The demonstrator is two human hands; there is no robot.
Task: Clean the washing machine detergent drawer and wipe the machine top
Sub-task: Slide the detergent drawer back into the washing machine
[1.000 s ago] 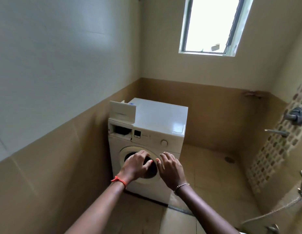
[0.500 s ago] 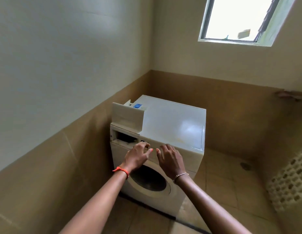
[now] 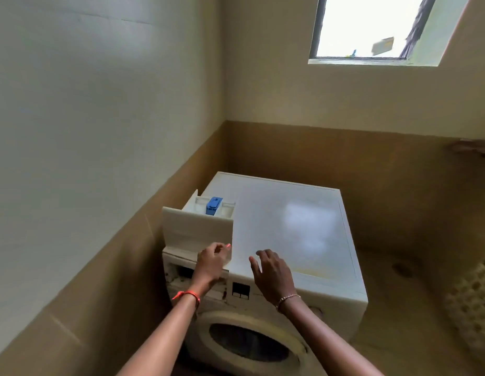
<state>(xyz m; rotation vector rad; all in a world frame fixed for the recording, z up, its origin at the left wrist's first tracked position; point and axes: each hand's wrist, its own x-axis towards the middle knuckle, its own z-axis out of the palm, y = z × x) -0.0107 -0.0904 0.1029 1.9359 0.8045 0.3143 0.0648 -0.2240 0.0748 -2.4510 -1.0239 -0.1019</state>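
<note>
Sitting at 9 o'clock on white flat machine top (image 3: 290, 226): white plastic detergent drawer (image 3: 198, 229). At its corner the left hand (image 3: 211, 263) curls, grasp unclear; right hand (image 3: 272, 275) released.

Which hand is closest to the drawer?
The left hand, with the orange wristband, at the drawer's front corner; the right hand is over the machine top.

Pretty sure this is a bathroom or wash area in somebody's home. There's a white front-load washing machine (image 3: 290, 234) shoved into the corner, and the walls (image 3: 100, 104) are pale up top with a band of brown tiles (image 3: 344, 153) along the bottom. One small window (image 3: 371, 28) sits high up, the floor (image 3: 399, 308) is tiled with a round drain (image 3: 401, 268) in it, and there's a patch of mosaic tile (image 3: 475, 302) on the right like a shower spot
</note>
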